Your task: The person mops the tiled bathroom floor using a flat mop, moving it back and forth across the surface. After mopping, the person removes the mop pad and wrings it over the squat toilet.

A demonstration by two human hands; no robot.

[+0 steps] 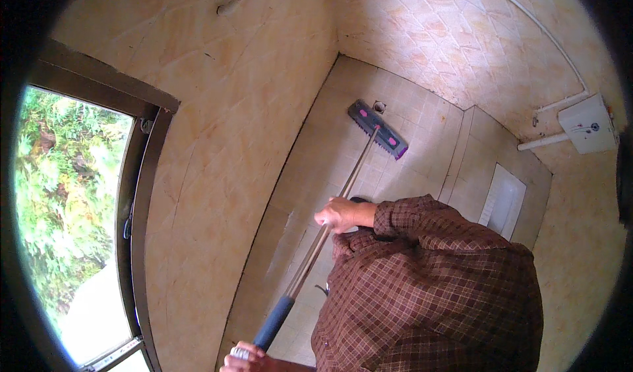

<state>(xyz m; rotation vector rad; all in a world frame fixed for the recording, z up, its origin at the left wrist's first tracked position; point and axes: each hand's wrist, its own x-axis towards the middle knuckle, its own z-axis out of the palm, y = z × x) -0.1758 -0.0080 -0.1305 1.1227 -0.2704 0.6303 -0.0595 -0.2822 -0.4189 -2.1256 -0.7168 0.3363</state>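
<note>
My right hand (pixel 341 214) is closed around the metal pole (pixel 309 260) of a long-handled floor scrubbing brush, near the middle of the view. Lower left, at the bottom edge, my left hand (pixel 247 356) grips the upper end of the pole, by its dark blue sleeve grip (pixel 275 322); part of this hand is cut off. The grey brush head (pixel 377 129), with pink and purple parts and bristles along its edge, rests on the tiled floor beside a small square floor drain (pixel 379 106). My brown checked shirt covers much of the lower right.
A raised tiled step (pixel 487 129) holds a white squat toilet (pixel 504 199) at right. Above it, a white cistern (pixel 586 124) and pipes (pixel 544 143) are on the wall. A tiled wall (pixel 237 149) runs along the floor's left side, with a dark-framed window (pixel 143 213) in it.
</note>
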